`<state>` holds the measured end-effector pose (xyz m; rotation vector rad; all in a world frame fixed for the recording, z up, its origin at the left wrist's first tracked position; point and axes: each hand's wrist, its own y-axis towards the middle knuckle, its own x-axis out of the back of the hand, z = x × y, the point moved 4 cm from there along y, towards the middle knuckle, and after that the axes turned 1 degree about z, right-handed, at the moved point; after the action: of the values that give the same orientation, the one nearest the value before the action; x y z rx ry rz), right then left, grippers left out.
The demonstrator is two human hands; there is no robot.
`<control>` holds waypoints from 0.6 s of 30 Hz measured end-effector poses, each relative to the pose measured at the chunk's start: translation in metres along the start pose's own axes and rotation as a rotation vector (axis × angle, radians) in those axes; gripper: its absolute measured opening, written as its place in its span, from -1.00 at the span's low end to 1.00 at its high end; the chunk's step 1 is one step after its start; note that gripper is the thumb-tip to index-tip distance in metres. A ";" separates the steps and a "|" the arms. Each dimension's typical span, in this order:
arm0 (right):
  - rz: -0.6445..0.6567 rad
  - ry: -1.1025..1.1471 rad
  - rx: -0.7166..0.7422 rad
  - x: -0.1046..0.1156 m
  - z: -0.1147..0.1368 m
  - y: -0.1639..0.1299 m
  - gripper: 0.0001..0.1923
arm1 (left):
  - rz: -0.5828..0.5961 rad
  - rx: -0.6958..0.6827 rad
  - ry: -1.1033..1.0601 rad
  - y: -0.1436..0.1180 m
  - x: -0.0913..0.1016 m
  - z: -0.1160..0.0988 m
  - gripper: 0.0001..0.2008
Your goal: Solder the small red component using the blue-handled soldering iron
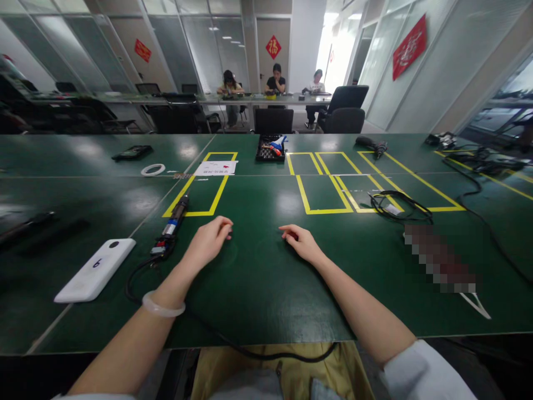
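Note:
My left hand (210, 238) rests over the green table (266, 283) with loosely bent fingers and nothing visible in it. Facing it, my right hand (302, 241) has its index finger stretched inward and the thumb bent below; it too appears to hold nothing. A gap of bare tabletop separates the two hands. Just left of my left hand lies an electric screwdriver (170, 226), its black cable (216, 336) running under my left forearm to the table's front edge. Further left is a flat white device (96, 271) marked with a handwritten digit.
Yellow tape outlines (328, 211) mark the table. Farther back are a black tray (270, 150) of tools, a paper sheet (215, 168), a white ring (152, 170) and a dark handheld tool (372, 146). A coiled cable (400, 204) and a pixelated object (439, 258) lie right. People sit beyond.

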<state>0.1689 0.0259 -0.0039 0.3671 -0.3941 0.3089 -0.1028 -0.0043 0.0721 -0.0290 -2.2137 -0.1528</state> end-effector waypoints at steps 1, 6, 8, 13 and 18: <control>0.006 0.012 -0.003 0.000 0.001 0.000 -0.67 | 0.067 -0.009 -0.127 0.006 -0.015 -0.014 -0.70; 0.058 0.105 -0.027 0.001 -0.001 0.000 -0.73 | 0.327 0.043 -0.552 0.027 -0.074 -0.052 -0.74; 0.072 0.165 -0.033 0.000 -0.002 0.000 -0.73 | 0.367 0.076 -0.645 0.029 -0.087 -0.053 -0.70; 0.145 0.243 -0.023 -0.007 0.001 -0.002 -0.61 | 0.383 0.118 -0.737 0.026 -0.104 -0.044 -0.59; 0.197 0.230 -0.008 -0.012 0.007 -0.003 -0.70 | 0.415 0.062 -0.726 0.023 -0.111 -0.041 -0.51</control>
<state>0.1568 0.0172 -0.0038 0.2810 -0.2054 0.5362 -0.0015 0.0172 0.0103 -0.5865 -2.8673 0.1901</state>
